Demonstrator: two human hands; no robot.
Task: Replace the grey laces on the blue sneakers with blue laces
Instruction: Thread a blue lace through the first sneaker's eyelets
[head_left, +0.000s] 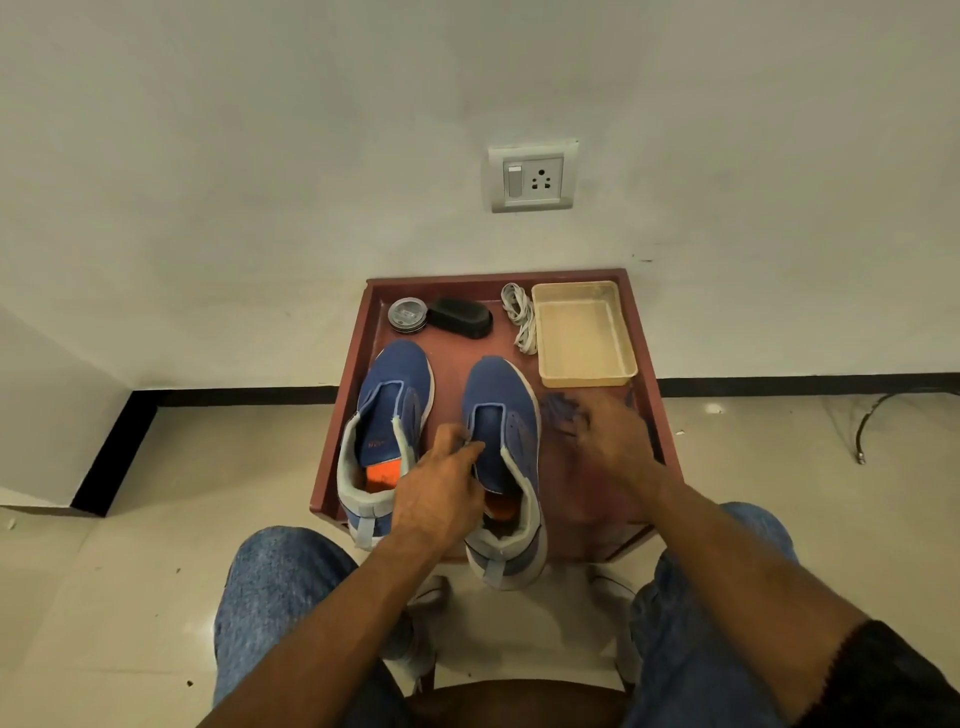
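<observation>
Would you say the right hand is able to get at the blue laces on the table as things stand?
Probably yes. The right hand is already over the blue laces, its motion-blurred fingers seeming to touch them, and nothing lies between. The beige tray sits just beyond, the right sneaker beside; neither blocks the way.

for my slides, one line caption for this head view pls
Left hand on unlaced blue sneaker, right hand reaching blue laces.

Two unlaced blue sneakers (395, 410) side by side, toes away; grey laces (519, 317) bundled behind; blue laces (558, 410) blurred beside right shoe.
</observation>
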